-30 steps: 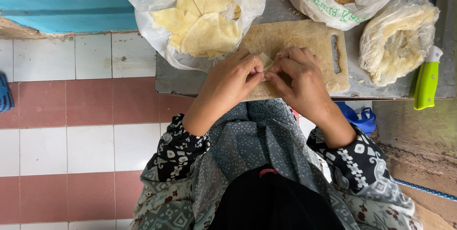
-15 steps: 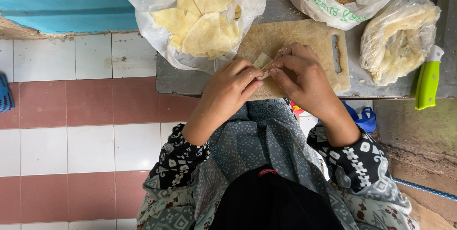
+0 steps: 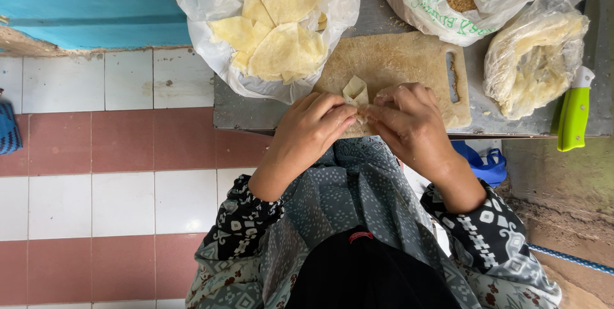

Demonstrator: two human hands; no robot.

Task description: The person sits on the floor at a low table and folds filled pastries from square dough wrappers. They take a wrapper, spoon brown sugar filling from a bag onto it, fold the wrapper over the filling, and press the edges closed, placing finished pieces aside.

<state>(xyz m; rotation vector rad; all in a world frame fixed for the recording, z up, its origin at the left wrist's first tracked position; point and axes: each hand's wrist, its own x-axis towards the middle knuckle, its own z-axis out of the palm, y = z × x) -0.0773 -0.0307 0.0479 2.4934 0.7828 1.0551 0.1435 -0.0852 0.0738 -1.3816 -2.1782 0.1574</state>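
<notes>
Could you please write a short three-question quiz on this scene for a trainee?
1. True or false: both hands touch the folded wrapper.
2. What lies right of the clear bag? A) a green-handled knife B) a rolling pin
3. What does the wrapper rest on?

Key: 1. True: left hand and right hand pinch it. 2. A, the knife. 3. The wooden cutting board.

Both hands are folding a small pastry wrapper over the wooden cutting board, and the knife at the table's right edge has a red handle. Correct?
Not quite. The head view shows the knife has a green handle, not red. The rest holds: the left hand and right hand pinch a small pastry wrapper over the wooden cutting board.
</notes>
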